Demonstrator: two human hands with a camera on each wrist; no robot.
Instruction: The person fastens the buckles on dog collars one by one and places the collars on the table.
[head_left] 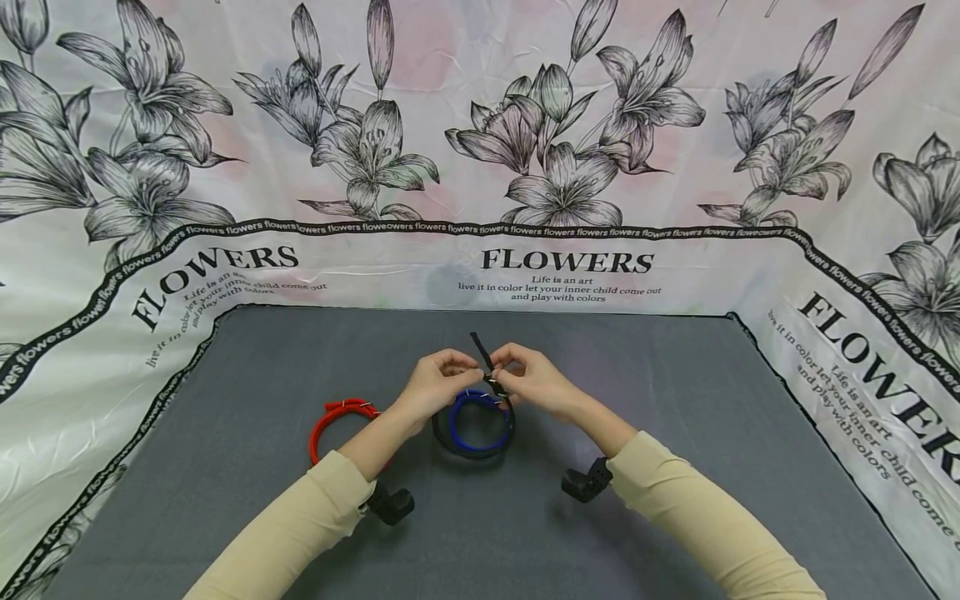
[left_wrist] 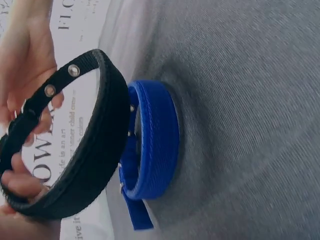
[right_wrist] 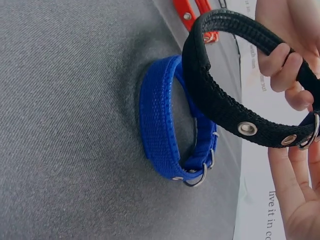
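Both hands are raised over the grey cloth at a black collar point(head_left: 468, 454), a padded strap with metal eyelets and a buckle, closed into a ring. My left hand point(head_left: 442, 375) pinches it on one side of the buckle point(right_wrist: 311, 132). From the other side, the fingers of my right hand point(head_left: 536, 379) grip the strap by the buckle, and its free end point(head_left: 480, 348) sticks up between the hands. Just below, a blue collar point(left_wrist: 162, 140) stands on its edge on the cloth, buckled into a ring. The black ring partly overlaps it in both wrist views.
A red collar point(head_left: 318, 433), also a ring, lies left of the blue one, partly behind my left forearm. Black wrist devices point(head_left: 390, 504) hang under both sleeves. Behind and beside the grey tabletop point(head_left: 247, 367) rises a white flower-print cloth point(head_left: 405, 267).
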